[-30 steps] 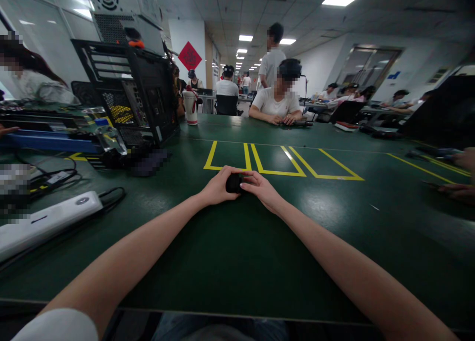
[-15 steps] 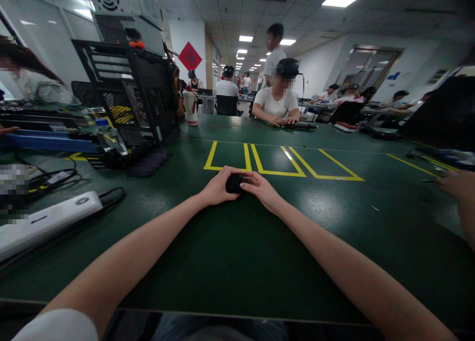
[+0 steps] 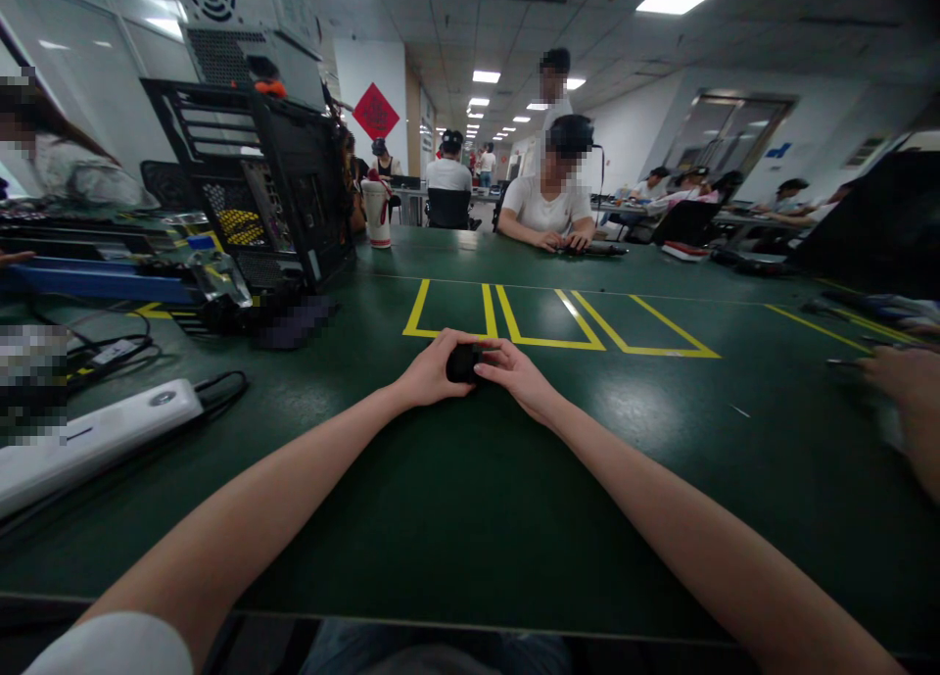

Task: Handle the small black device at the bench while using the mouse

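Observation:
Between my two hands is a small, dark, rounded object [image 3: 462,363]; its kind I cannot make out. My left hand [image 3: 432,369] curves around its left side, thumb below and fingers over the top. From the right, my right hand [image 3: 515,373] pinches at its edge with thumb and fingers. Both hands are low over the green table [image 3: 441,518], just in front of the yellow tape outlines [image 3: 514,340]. The object's far side is hidden by my fingers.
To the left stand an open black computer case [image 3: 294,185], a plastic bottle [image 3: 218,273] and a white power strip [image 3: 95,438] with cables. A paper cup [image 3: 377,215] is farther back. Across the table sits a person [image 3: 547,205]; another person's hand [image 3: 907,381] is at the right edge.
My hands and the dark object look the same. The other person's hand at the right edge has shifted slightly. The standing person in the background has moved a little to the right.

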{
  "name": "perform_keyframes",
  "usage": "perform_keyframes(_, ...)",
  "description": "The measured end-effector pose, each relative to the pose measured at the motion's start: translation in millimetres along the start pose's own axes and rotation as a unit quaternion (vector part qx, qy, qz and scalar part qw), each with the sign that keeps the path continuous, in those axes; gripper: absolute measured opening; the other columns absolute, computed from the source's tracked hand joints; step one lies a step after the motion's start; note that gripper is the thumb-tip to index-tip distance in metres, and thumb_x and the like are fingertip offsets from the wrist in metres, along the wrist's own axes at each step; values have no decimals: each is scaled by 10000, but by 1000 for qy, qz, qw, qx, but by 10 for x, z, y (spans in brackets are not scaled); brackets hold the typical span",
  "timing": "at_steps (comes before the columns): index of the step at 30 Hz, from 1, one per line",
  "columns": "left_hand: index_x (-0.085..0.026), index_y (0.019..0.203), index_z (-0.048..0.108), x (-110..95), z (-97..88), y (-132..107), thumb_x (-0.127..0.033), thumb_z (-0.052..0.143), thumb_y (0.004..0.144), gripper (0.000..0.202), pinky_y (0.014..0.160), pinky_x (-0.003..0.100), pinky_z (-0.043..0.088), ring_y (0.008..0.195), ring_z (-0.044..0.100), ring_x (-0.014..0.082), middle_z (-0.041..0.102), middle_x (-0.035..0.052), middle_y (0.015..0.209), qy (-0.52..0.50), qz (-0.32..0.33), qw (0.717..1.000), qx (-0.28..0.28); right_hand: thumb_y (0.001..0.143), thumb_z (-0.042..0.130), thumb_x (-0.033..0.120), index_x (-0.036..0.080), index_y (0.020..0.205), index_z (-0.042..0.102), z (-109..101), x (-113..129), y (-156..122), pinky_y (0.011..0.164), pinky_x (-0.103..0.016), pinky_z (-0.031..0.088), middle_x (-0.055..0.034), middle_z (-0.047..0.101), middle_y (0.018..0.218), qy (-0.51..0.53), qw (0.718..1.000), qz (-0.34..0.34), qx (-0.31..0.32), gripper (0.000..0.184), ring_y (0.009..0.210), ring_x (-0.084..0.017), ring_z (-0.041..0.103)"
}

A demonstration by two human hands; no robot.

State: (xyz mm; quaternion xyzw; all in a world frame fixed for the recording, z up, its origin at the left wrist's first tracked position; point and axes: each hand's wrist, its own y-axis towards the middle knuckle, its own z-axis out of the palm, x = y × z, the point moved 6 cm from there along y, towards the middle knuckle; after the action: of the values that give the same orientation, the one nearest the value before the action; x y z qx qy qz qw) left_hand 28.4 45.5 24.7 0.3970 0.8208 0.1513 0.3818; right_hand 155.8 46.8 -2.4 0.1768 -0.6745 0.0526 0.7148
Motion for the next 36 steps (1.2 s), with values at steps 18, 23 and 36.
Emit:
perform_keyframes(18,-233,1115,378,-5,-9,-2,-190,666,590,600,835,380,420,982,486,208,459,44,1072,-5,-7,1000,1,656,649,217,239,997,494,16,49,-34,901,-391,387,-18,559,977,-1,1000,0,10,376,963,-163,525)
perform_keyframes(23,-236,1121,382,-19,-7,-1,-195,667,593,602,849,376,414,1005,474,211,460,41,1072,1,2,1000,2,634,667,206,239,933,513,19,69,-43,881,-373,399,-9,545,973,-5,1000,-7,13,338,935,-155,530)
perform_keyframes(36,-243,1120,379,8,2,3,-198,671,585,611,848,380,413,1000,478,212,461,40,1071,-1,0,1000,-1,659,654,246,227,964,517,-23,11,-10,900,-381,378,-23,565,968,-6,1000,11,-3,335,955,-162,521)
